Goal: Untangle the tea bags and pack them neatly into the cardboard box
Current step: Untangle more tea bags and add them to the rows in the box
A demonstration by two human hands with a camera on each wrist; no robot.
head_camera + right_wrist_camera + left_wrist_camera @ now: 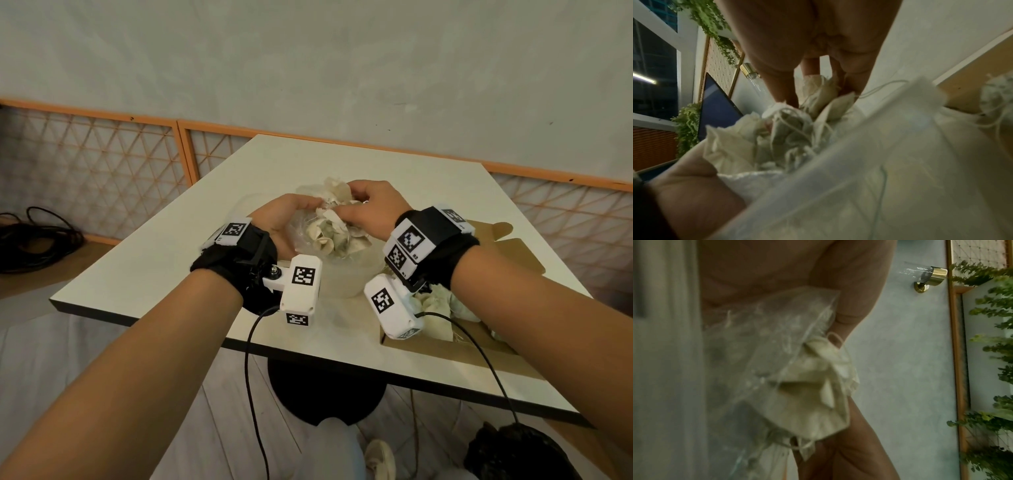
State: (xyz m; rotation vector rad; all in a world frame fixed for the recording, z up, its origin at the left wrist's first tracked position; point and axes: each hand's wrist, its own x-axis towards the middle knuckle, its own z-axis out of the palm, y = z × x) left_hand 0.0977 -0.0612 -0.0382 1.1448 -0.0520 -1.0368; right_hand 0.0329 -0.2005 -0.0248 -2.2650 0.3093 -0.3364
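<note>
Left hand: we see our left hand point(279, 222) cupped around the clear crinkled plastic bag point(301, 233), fingers curled on its side to hold it steady above the desk.
Right hand: our right hand point(368, 209) pinches into the cluster of pale cream paper tea bags with thin strings point(330, 233) at the bag's mouth.
Tea bags: most sit bunched in the plastic bag between our hands; a few already lie in the brown open cardboard box point(513, 260), at the right on the white square desk point(191, 240).
Strings: the right wrist view shows them looped across several bags.
Risk: we judge a hard pull could tear a paper bag or drag the whole knot out, because the strings cross.
Risk: loosening the left hold could spill bags over the near desk edge.
</note>
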